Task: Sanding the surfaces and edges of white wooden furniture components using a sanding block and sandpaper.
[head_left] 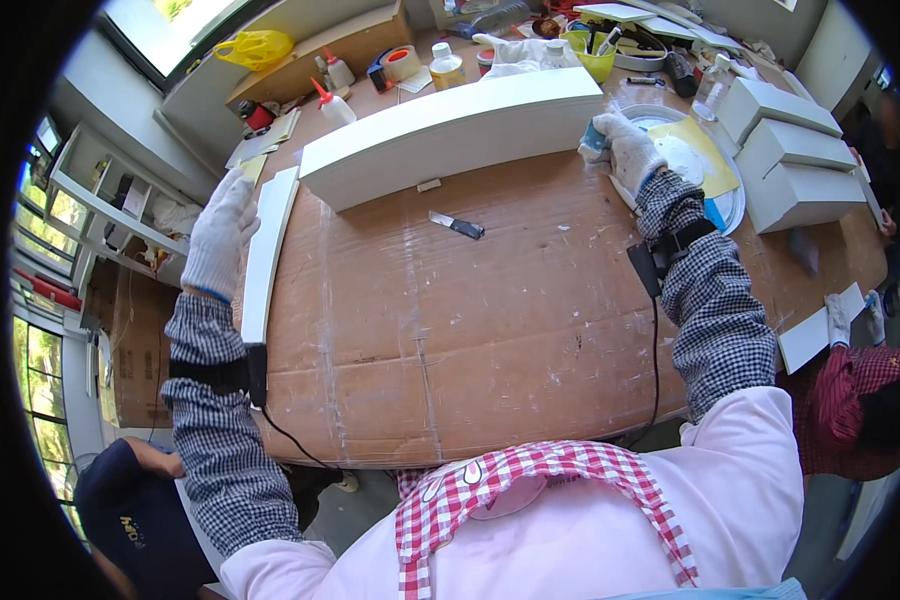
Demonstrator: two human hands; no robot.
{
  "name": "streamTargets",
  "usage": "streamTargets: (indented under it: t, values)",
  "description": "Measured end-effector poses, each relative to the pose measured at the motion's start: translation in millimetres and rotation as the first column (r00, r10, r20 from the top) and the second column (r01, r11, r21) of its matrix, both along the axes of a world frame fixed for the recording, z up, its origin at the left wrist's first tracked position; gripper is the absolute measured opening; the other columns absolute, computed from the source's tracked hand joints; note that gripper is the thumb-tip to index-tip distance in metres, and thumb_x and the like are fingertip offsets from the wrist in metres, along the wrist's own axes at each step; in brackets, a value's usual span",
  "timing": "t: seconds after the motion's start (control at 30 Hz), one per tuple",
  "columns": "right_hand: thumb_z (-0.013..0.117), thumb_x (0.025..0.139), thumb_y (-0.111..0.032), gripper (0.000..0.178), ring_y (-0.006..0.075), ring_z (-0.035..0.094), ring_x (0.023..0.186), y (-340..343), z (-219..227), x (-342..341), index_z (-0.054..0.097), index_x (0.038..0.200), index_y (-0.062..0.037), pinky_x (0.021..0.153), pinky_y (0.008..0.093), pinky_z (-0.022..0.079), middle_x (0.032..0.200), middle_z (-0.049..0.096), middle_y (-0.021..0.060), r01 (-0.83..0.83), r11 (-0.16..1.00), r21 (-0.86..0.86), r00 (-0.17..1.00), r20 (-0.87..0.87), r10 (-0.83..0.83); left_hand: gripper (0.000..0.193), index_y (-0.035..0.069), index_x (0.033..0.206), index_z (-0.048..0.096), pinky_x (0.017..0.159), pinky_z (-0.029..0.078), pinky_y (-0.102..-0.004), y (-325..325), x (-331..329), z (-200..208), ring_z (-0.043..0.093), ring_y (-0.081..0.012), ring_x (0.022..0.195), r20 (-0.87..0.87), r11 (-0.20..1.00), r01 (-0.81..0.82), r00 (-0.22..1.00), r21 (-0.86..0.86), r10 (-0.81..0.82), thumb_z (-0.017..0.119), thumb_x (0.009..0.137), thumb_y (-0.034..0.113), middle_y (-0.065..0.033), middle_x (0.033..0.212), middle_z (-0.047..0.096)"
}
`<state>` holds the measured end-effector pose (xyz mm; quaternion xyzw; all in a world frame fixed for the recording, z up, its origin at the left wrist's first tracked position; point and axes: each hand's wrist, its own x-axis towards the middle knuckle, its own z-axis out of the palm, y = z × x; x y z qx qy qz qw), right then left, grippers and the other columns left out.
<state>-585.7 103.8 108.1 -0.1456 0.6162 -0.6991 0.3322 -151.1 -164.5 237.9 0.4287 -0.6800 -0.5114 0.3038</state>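
Observation:
My left hand [220,235], in a white knit glove, is open at the table's left edge with its fingers stretched away from me. Right beside it lies a narrow white board [270,262]. At the far right of the long white stack of panels [450,135], my gloved right hand [632,152] is closed round a small pale-blue sponge-like pad [594,142]; its exact kind is hard to tell. A round tray [735,205] with white powder or paste and a yellow sheet sits just right of that hand. Between my arms lies a utility knife [457,225] with its blade out.
White boxy pieces [805,165] are piled at the right. Glue bottles [336,105], a tape roll [402,64] and a yellow-green bucket [592,58] crowd the table's back. Co-workers are at the lower left and right; the right one's gloved hands touch a white panel [820,330].

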Motion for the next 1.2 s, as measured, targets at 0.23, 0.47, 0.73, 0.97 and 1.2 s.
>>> streamTargets:
  t: [0.23, 0.47, 0.73, 0.97, 1.2]
  values:
    - [0.057, 0.096, -0.033, 0.033, 0.0213, 0.067, 0.074, -47, -9, -12, 0.058, 0.118, -0.0080, 0.057, 0.0378, 0.055, 0.089, 0.067, 0.0111, -0.175, 0.965, 0.194, 0.985, 0.031, 0.173, 0.080, 0.013, 0.147, 0.045, 0.103, 0.042, -0.0440, -161, -3, -126, 0.052, -0.0267, 0.120, 0.226, 0.991, -0.117, 0.966, -0.062, 0.128, 0.063, 0.089, 0.065, -0.0161, 0.137, 0.051]
    - [0.059, 0.095, -0.034, 0.028, 0.0218, 0.066, 0.066, -32, -16, -26, 0.061, 0.105, -0.0073, 0.055, 0.0382, 0.055, 0.081, 0.067, 0.0090, -0.081, 0.955, 0.286, 0.996, 0.046, 0.070, 0.073, 0.018, 0.147, 0.047, 0.094, 0.049, -0.0457, -74, -91, -116, 0.057, -0.0279, 0.113, -0.018, 0.926, -0.204, 0.975, 0.319, 0.221, 0.059, 0.092, 0.065, -0.0116, 0.133, 0.057]
    - [0.057, 0.096, -0.028, 0.027, 0.0196, 0.066, 0.065, -16, -13, 7, 0.057, 0.114, -0.0093, 0.050, 0.0352, 0.054, 0.077, 0.064, 0.0068, -0.168, 0.948, 0.272, 0.979, -0.068, 0.193, 0.056, 0.018, 0.135, 0.049, 0.091, 0.053, -0.0550, -90, -84, -114, 0.063, -0.0329, 0.105, 0.039, 0.861, -0.267, 0.960, 0.432, 0.278, 0.061, 0.094, 0.053, -0.0152, 0.125, 0.057]
    - [0.061, 0.095, -0.025, 0.017, 0.0191, 0.061, 0.060, -20, -14, 2, 0.058, 0.104, -0.0116, 0.046, 0.0324, 0.047, 0.073, 0.061, 0.0081, -0.209, 0.959, 0.190, 0.969, 0.175, 0.176, 0.058, 0.017, 0.133, 0.051, 0.086, 0.053, -0.0506, -113, -73, -144, 0.062, -0.0285, 0.101, -0.124, 0.848, -0.260, 0.928, 0.462, 0.352, 0.068, 0.091, 0.053, -0.0118, 0.121, 0.057]
    - [0.057, 0.097, -0.028, 0.022, 0.0200, 0.066, 0.064, 14, -29, 51, 0.061, 0.100, -0.0070, 0.051, 0.0348, 0.053, 0.079, 0.067, 0.0064, -0.201, 0.979, 0.016, 0.966, 0.171, 0.196, 0.049, 0.013, 0.125, 0.057, 0.077, 0.057, -0.0374, -85, 5, -183, 0.066, -0.0225, 0.096, -0.355, 0.812, -0.127, 0.853, 0.570, 0.383, 0.068, 0.092, 0.047, -0.0082, 0.110, 0.066]
